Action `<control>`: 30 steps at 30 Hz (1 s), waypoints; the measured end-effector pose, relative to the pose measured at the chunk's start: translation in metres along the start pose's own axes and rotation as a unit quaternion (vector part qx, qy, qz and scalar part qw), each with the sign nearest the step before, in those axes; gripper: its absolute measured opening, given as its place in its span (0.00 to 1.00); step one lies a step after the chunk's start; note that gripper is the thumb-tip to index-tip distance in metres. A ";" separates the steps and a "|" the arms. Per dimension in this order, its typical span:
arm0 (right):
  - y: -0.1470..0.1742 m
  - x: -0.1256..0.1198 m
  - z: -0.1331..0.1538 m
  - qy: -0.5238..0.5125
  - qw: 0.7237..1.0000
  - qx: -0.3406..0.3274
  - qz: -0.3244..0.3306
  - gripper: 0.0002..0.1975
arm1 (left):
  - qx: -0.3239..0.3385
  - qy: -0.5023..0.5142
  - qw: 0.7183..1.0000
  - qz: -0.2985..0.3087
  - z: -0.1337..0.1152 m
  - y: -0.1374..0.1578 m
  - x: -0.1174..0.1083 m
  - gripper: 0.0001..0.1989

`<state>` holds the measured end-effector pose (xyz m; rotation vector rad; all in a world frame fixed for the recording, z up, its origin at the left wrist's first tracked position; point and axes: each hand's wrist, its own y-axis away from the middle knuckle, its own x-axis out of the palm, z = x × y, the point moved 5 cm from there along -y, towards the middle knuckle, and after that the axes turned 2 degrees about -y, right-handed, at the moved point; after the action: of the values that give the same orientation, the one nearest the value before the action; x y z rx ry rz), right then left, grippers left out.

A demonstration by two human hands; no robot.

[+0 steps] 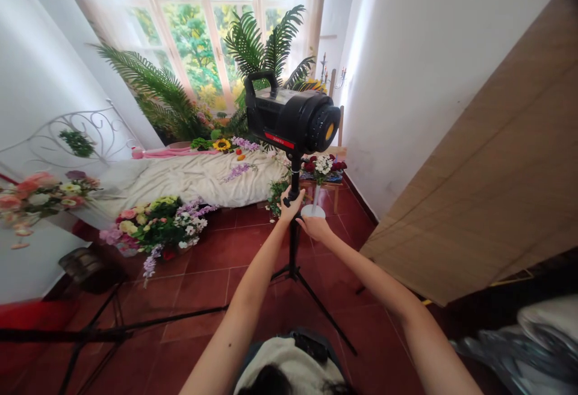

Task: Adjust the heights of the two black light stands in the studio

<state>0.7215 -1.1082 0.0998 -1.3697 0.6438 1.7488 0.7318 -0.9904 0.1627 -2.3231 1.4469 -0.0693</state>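
The red tiled floor [208, 256] bears a black light stand [293, 247]; beyond and left of the stand, a cream-draped bed [203, 181] carries purple blossoms [239, 170].

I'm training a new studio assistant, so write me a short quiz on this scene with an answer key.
1. True or false: the left hand grips the stand below the black light.

2. Choose one. The label on the side of the light is:
a) blue
b) red
c) green

3. Fill in: the ____ hand is the lower one in the picture.

Key:
1. True.
2. b) red.
3. The right hand.
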 end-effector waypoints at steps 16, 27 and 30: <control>0.006 0.015 0.001 -0.016 0.997 0.063 -0.046 0.27 | 0.019 0.007 1.000 0.000 0.007 0.002 -0.001 0.17; -0.002 0.054 -0.007 -0.512 0.840 0.177 0.017 0.31 | 0.021 0.024 0.999 0.005 -0.001 0.004 -0.002 0.16; -0.004 0.070 -0.005 -0.689 0.689 0.216 0.063 0.26 | 0.020 0.034 0.999 0.003 0.004 0.003 -0.001 0.16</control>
<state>0.7216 -1.0903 0.0317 0.4944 0.1940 1.9625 0.7293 -0.9892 0.1581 -2.3046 1.4719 -0.1741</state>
